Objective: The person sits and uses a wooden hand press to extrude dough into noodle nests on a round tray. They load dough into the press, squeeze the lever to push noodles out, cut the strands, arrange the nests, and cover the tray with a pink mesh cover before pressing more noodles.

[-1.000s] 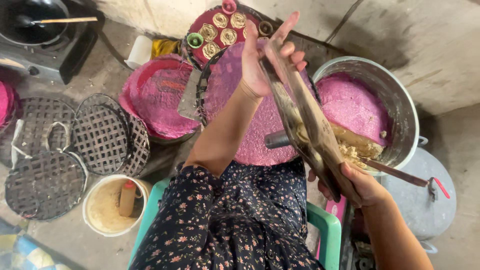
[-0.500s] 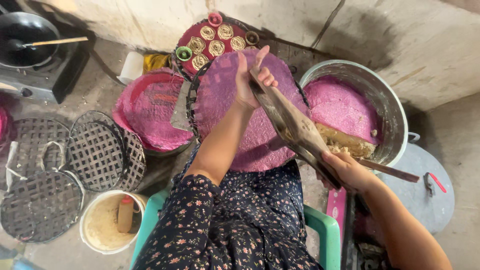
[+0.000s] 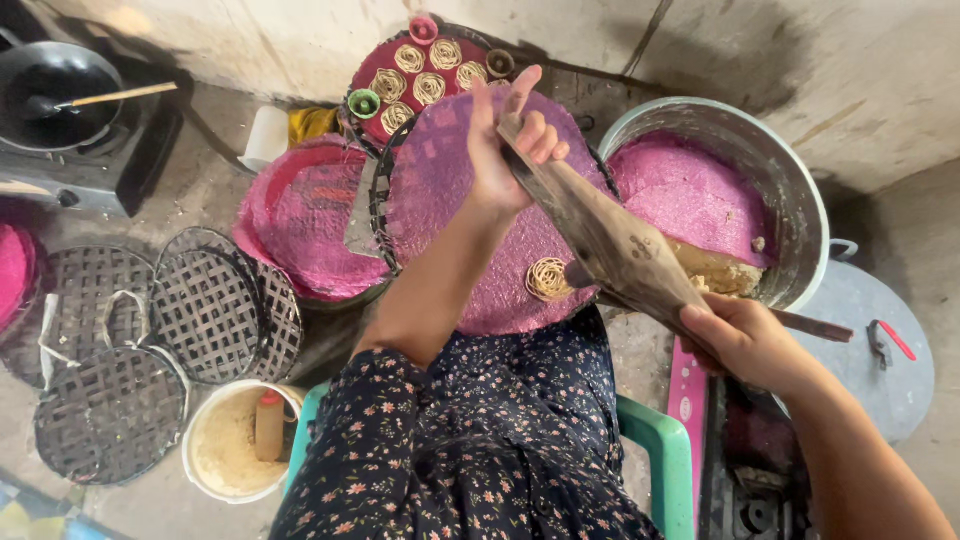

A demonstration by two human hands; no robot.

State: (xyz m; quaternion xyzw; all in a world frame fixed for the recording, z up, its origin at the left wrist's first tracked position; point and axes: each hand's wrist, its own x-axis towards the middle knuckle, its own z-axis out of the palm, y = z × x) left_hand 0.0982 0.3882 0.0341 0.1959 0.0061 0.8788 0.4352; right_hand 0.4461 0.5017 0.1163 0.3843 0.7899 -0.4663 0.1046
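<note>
worn wooden noodle press [image 3: 610, 240] over our round pink woven tray [image 3: 450, 190]: left hand [image 3: 505, 150] grips its top, right hand [image 3: 745, 340] clasps its lower handle.

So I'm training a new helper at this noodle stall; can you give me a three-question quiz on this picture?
1. True or false: both hands grip the wooden press.
2. What lies on the purple woven mat under the press? A) one noodle coil B) a spoon C) a cup
3. Which hand holds the press's far end?

Key: 1. True: left hand and right hand both grip it. 2. A, the noodle coil. 3. The left hand.
</note>
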